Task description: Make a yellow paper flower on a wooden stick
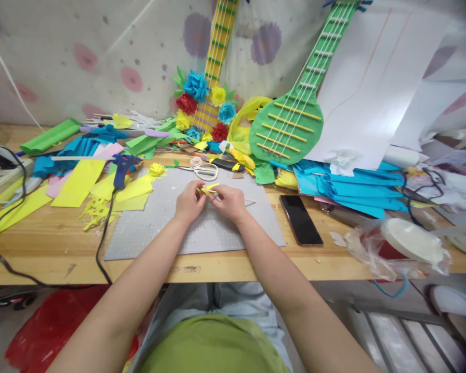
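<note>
Over the grey cutting mat point(140, 233), my left hand point(190, 201) and my right hand point(230, 202) come together around a small piece of yellow paper point(209, 188). Fingers of both hands are closed on it. A thin pale stick point(250, 200) sticks out to the right from under my right hand, and its other end is hidden. Just beyond the hands lie scissors point(207, 169) with white handles and a black and yellow utility knife point(227, 164). A finished yellow paper flower point(156, 169) sits at the mat's far left corner.
A blue glue gun point(121, 171) with its cord lies left among yellow paper strips point(79, 181). A phone point(301, 219) lies right of the mat. Behind stand a green paper instrument point(287, 127) and a flowered yellow one point(217, 52). Blue paper point(345, 186) is stacked at right.
</note>
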A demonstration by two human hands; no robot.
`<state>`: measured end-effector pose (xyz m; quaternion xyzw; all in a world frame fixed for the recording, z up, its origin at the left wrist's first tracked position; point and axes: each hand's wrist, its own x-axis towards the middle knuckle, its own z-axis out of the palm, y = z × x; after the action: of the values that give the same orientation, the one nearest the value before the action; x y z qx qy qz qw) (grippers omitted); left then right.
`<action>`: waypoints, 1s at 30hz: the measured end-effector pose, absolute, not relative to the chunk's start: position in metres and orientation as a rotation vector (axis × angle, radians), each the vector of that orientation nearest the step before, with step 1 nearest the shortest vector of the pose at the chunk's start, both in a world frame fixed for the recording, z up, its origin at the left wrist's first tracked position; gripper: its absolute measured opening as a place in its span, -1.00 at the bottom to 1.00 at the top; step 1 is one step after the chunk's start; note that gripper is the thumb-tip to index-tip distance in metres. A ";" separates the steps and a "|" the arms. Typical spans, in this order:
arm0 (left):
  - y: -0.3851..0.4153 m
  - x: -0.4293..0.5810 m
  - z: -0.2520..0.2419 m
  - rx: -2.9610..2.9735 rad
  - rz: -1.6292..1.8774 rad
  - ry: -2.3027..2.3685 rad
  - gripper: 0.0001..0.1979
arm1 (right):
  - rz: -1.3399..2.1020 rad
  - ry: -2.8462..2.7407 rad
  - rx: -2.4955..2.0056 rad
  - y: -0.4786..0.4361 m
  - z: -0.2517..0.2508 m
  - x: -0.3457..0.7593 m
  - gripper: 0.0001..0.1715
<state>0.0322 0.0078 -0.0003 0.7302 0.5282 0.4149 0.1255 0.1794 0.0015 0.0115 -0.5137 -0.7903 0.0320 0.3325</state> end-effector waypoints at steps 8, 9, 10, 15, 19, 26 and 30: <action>0.007 0.033 0.001 2.203 1.170 1.596 -0.71 | 0.075 -2.086 -1.338 0.001 0.012 0.179 -0.73; 0.007 0.033 0.001 2.208 1.171 1.604 -0.71 | 0.073 -2.090 -1.332 0.001 0.012 0.179 -0.73; 0.007 0.033 0.001 2.210 1.174 1.606 -0.72 | 0.071 -2.092 -1.328 0.001 0.012 0.179 -0.73; 0.006 0.033 0.002 2.204 1.176 1.606 -0.72 | 0.067 -2.088 -1.322 0.001 0.013 0.180 -0.75; 0.006 0.033 0.002 2.226 1.173 1.611 -0.73 | 0.069 -2.078 -1.328 0.000 0.013 0.179 -0.75; 0.007 0.032 0.000 2.260 1.183 1.604 -0.73 | 0.090 -2.081 -1.318 0.001 0.013 0.179 -0.76; 0.007 0.032 0.001 2.278 1.168 1.614 -0.74 | 0.113 -2.077 -1.333 0.001 0.013 0.179 -0.76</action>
<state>0.0319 0.0068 0.0010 0.7515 0.5325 0.3852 0.0578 0.1793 0.0008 0.0127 -0.5094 -0.7938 0.0432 0.3293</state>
